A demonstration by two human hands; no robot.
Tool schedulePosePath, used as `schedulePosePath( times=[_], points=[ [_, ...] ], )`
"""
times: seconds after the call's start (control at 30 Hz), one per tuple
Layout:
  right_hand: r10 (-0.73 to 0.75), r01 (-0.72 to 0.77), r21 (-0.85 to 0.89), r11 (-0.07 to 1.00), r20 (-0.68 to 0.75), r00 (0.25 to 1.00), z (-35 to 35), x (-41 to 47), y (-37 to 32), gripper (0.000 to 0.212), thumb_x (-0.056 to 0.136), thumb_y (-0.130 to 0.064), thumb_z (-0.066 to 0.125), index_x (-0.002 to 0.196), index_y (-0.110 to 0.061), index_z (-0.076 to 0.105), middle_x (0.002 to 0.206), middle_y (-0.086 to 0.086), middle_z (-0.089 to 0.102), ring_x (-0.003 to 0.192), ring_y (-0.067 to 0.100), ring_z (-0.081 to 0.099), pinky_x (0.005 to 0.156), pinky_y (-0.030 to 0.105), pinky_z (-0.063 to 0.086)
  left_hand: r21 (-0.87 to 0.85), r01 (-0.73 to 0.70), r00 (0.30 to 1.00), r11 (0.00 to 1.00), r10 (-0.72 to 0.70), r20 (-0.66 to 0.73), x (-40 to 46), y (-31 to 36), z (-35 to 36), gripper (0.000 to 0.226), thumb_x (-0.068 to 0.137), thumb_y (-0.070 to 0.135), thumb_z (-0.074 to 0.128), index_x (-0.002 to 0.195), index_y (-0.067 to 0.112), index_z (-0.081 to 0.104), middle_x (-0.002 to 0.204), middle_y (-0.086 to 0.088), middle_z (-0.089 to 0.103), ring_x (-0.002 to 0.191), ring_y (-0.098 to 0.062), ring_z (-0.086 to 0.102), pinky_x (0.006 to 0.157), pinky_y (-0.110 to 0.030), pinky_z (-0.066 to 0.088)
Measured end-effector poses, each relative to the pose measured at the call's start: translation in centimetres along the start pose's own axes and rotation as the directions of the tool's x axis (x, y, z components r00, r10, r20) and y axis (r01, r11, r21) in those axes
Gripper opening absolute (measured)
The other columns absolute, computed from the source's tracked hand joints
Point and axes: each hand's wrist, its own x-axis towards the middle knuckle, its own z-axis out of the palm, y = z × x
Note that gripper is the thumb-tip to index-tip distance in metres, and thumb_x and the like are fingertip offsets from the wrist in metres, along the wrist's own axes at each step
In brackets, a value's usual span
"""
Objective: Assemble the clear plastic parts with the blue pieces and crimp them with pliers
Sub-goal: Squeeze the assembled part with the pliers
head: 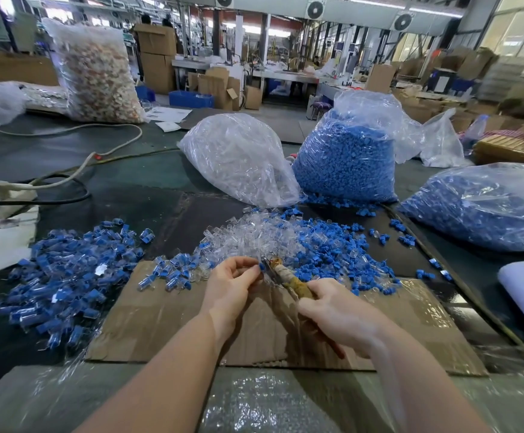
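We are holding one small blue plastic piece [261, 267] in the fingertips of our left hand [232, 284], pinched tight, just above the flat brown cardboard sheet [148, 320] we work on. We cannot tell if a clear part is already on it, because it is too small to see. Our right hand [337, 314] is curled round the handles of the old pliers with tape-wrapped handles [281, 275], and the metal tip of the pliers is right at the blue piece. We think this is the squeezing step for this one piece. To our left lies a big heap of finished blue-and-clear parts [67, 276], so it looks like a lot of the job is done. But just past our hands there is a loose pile of little clear plastic parts [248, 235] and beside it a loose pile of small blue pieces [332, 248] that are not put together yet. Farther back sit a full clear bag of clear parts [239, 157], a tall clear bag of blue pieces [345, 160], and another bag of blue pieces lying on its side [479, 207] to the right. So we think much more is left to do than is done.
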Motion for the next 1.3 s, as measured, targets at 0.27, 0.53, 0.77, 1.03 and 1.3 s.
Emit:
schedulePosePath(
  times=[0.27, 0.53, 0.77, 1.03, 1.3],
  points=[
    [0.096, -0.104, 0.074, 0.992, 0.109, 0.989, -0.6, 0.2, -0.1, 0.012, 0.081, -0.002, 0.043, 0.084, -0.011, 0.049, 0.086, 0.012, 0.050, 0.077, 0.023, 0.048, 0.069, 0.036, 0.037, 0.032, -0.030, 0.999, 0.999, 0.031, -0.023, 0.1, -0.3, 0.0, 0.011, 0.087, 0.000, 0.059, 0.087, 0.010, 0.064, 0.073, -0.008, 0.070, 0.062, -0.012, 0.066, 0.053, -0.019, 0.051],
    [0.054, -0.061, 0.048, 0.997, 0.141, 0.989, -0.9, 0.1, 0.0, 0.016, 0.079, -0.005, 0.045, 0.091, -0.006, 0.055, 0.086, 0.010, 0.055, 0.076, 0.022, 0.050, 0.070, 0.037, 0.040, 0.035, -0.026, 0.999, 0.999, 0.027, -0.026, 0.2, -0.5, -0.2, 0.012, 0.086, 0.001, 0.061, 0.086, 0.013, 0.066, 0.074, -0.006, 0.071, 0.065, -0.014, 0.068, 0.056, -0.022, 0.052],
    [0.089, -0.096, 0.038, 0.995, 0.148, 0.985, -1.1, 0.1, -0.4, 0.030, 0.077, -0.005, 0.046, 0.106, 0.000, 0.052, 0.090, 0.010, 0.053, 0.078, 0.022, 0.048, 0.068, 0.034, 0.036, -0.010, -0.027, 1.000, 1.000, 0.027, -0.016, 0.1, -0.5, -0.2, 0.012, 0.086, -0.002, 0.059, 0.088, 0.009, 0.064, 0.072, -0.007, 0.069, 0.058, -0.010, 0.066, 0.050, -0.017, 0.050],
    [0.006, 0.000, -0.071, 0.997, 0.085, 0.996, -0.6, -0.2, -0.8, 0.023, 0.087, -0.007, 0.040, 0.103, -0.010, 0.056, 0.101, 0.004, 0.056, 0.089, 0.024, 0.058, 0.079, 0.037, 0.047, -0.002, -0.017, 1.000, 1.000, 0.017, -0.013, 0.1, -0.5, -0.2, 0.012, 0.086, -0.002, 0.058, 0.089, 0.008, 0.063, 0.076, -0.010, 0.068, 0.057, -0.009, 0.065, 0.050, -0.017, 0.049],
    [-0.060, 0.060, 0.010, 0.998, -0.010, 0.998, 0.5, 0.1, 0.3, 0.046, 0.085, -0.007, 0.053, 0.128, -0.024, 0.048, 0.112, 0.000, 0.054, 0.083, 0.014, 0.055, 0.069, 0.028, 0.046, -0.008, 0.019, 0.999, 1.000, -0.019, -0.036, 0.2, -0.1, -0.1, 0.011, 0.088, 0.000, 0.057, 0.091, 0.009, 0.062, 0.084, -0.014, 0.068, 0.060, -0.014, 0.067, 0.050, -0.020, 0.051]
  ],
)
